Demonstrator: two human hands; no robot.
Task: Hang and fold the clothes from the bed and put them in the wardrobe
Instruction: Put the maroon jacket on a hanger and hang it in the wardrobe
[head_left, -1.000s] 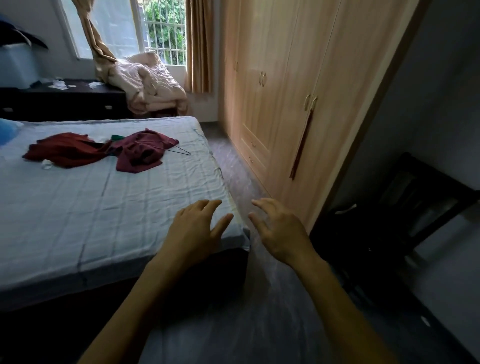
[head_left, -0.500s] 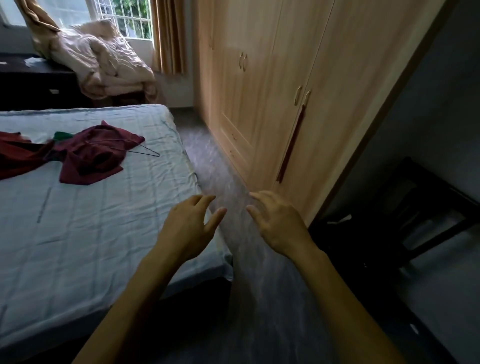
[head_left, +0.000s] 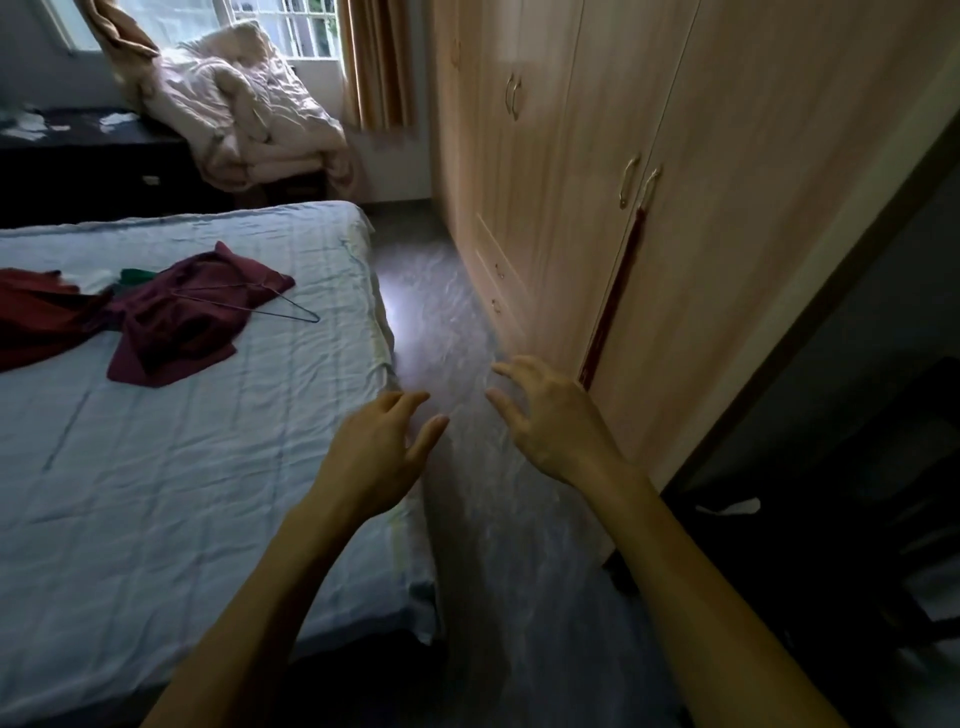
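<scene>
While both hands reach forward holding nothing, the clothes lie on the bed.
The left hand (head_left: 379, 457) and right hand (head_left: 556, 421), fingers loosely spread, hover over the floor (head_left: 467, 322) between bed (head_left: 208, 467) and shut wardrobe (head_left: 571, 182); maroon clothes (head_left: 176, 322) and a wire hanger (head_left: 270, 306) lie well apart from them.

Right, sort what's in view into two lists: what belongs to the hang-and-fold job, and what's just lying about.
Belongs to the job:
maroon garment on the bed
red garment beside it
wire hanger lying on the maroon garment
wardrobe, doors shut
left hand and right hand, both empty

Just lying about:
crumpled beige bedding by the window
dark dresser
curtain
</scene>
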